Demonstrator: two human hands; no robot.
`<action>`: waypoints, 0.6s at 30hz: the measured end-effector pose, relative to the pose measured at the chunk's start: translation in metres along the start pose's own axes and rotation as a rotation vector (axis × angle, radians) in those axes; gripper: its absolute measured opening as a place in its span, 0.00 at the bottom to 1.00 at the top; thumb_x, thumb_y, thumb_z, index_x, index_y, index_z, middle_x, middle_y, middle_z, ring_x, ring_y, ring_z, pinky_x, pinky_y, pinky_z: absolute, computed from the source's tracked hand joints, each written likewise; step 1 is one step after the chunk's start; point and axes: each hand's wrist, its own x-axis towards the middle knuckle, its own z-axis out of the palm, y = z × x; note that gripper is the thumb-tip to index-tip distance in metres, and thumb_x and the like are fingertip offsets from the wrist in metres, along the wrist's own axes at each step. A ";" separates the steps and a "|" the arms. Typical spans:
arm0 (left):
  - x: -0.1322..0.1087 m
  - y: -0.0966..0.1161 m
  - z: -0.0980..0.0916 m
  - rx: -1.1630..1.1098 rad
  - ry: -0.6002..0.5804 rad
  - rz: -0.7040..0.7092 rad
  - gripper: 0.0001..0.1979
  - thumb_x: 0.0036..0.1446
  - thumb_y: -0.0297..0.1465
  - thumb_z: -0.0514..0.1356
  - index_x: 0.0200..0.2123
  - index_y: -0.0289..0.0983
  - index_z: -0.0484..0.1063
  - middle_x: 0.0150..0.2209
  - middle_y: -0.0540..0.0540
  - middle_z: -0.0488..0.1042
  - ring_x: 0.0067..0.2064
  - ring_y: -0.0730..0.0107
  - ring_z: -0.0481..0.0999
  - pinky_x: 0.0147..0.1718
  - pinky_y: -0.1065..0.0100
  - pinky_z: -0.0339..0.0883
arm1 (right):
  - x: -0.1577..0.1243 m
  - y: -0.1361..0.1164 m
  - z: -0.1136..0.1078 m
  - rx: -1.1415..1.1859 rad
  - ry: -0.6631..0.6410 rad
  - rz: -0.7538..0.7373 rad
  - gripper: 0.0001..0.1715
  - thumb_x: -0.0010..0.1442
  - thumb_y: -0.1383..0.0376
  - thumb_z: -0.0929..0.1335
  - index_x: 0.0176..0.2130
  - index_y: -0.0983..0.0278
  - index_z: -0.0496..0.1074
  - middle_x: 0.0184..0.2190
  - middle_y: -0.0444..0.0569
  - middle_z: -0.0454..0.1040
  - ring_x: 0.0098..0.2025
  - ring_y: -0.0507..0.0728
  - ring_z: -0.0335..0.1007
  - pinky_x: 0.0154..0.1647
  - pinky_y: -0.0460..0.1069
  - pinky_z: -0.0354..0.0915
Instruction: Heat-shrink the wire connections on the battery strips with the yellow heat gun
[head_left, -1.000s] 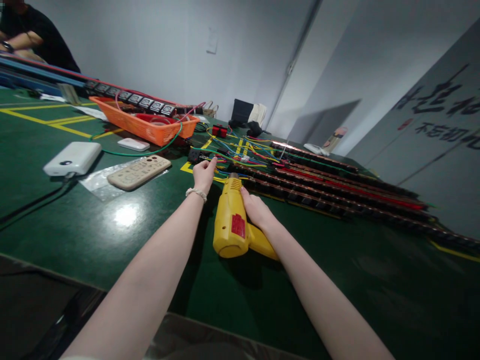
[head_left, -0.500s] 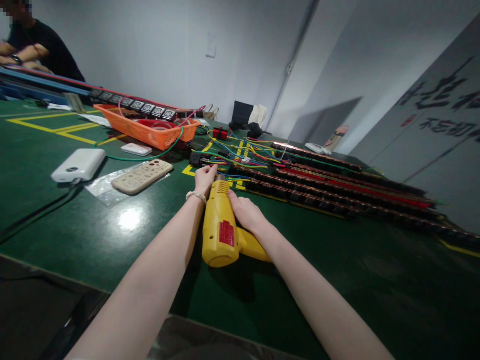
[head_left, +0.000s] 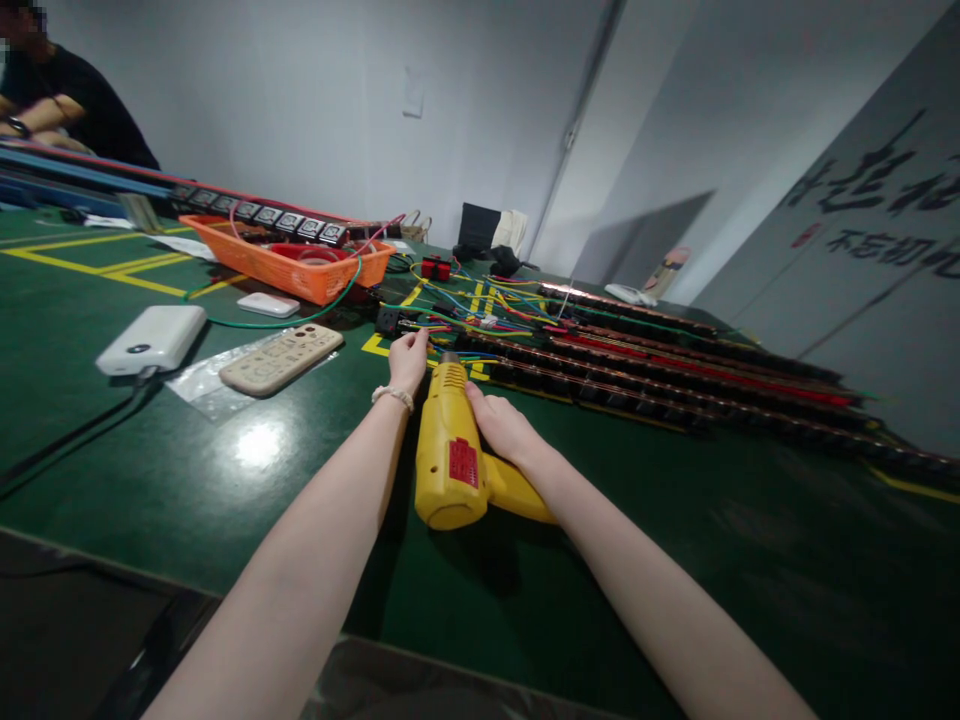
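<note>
A yellow heat gun [head_left: 450, 470] with a red label points away from me, its metal nozzle toward a bundle of thin coloured wires [head_left: 442, 327]. My right hand [head_left: 504, 425] is closed around it on the right side, and the forearm partly hides its handle. Just left of the nozzle, my left hand [head_left: 407, 365] has its fingers pinched at the wires, beside a black connector block [head_left: 388, 321]. The fingertips partly cover the wires there. Long black strips with copper-coloured edges [head_left: 600, 380] lie to the right, with wires running from their ends.
An orange basket [head_left: 322, 283] stands at the back left. Nearer are a phone case [head_left: 285, 360] on a clear plastic bag [head_left: 199, 393], a white power bank [head_left: 152, 340] with a black cable, and a small white object [head_left: 268, 305]. A person [head_left: 75, 100] sits far left.
The heat gun and my right hand have shifted slightly right, leaving a wider gap from my left wrist. My left hand remains at the wires. The view has moved slightly.
</note>
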 end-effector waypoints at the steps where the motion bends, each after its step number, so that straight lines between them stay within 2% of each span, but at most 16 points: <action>1: 0.000 0.000 0.000 0.025 -0.015 0.007 0.20 0.53 0.42 0.51 0.19 0.34 0.68 0.15 0.51 0.61 0.21 0.75 0.59 0.22 0.73 0.49 | 0.000 0.004 -0.002 0.012 0.005 0.018 0.52 0.55 0.38 0.41 0.38 0.68 0.73 0.41 0.61 0.72 0.43 0.64 0.68 0.43 0.54 0.60; 6: -0.008 0.007 0.000 0.200 -0.073 0.088 0.17 0.53 0.37 0.53 0.18 0.34 0.70 0.15 0.51 0.60 0.21 0.74 0.58 0.23 0.71 0.47 | -0.003 0.028 -0.015 0.085 0.052 0.102 0.49 0.56 0.38 0.45 0.42 0.69 0.72 0.43 0.59 0.71 0.44 0.61 0.67 0.44 0.51 0.59; 11: -0.014 0.013 -0.001 0.287 -0.077 0.160 0.19 0.52 0.36 0.53 0.12 0.35 0.62 0.14 0.51 0.57 0.20 0.74 0.54 0.23 0.70 0.43 | -0.007 0.052 -0.026 0.096 0.102 0.173 0.47 0.57 0.40 0.46 0.43 0.70 0.72 0.44 0.59 0.71 0.45 0.61 0.66 0.46 0.50 0.58; 14: -0.014 0.013 0.000 0.277 -0.070 0.174 0.20 0.51 0.35 0.53 0.11 0.36 0.60 0.13 0.50 0.56 0.19 0.74 0.53 0.24 0.69 0.43 | -0.009 0.058 -0.028 0.087 0.106 0.181 0.47 0.57 0.40 0.45 0.42 0.69 0.73 0.42 0.60 0.72 0.44 0.61 0.66 0.45 0.50 0.58; 18: -0.012 0.010 0.001 0.233 -0.095 0.151 0.20 0.51 0.37 0.53 0.11 0.35 0.64 0.13 0.49 0.59 0.20 0.74 0.55 0.24 0.70 0.44 | -0.013 0.055 -0.028 0.066 0.099 0.164 0.48 0.57 0.40 0.44 0.40 0.69 0.72 0.41 0.60 0.72 0.42 0.61 0.67 0.42 0.51 0.59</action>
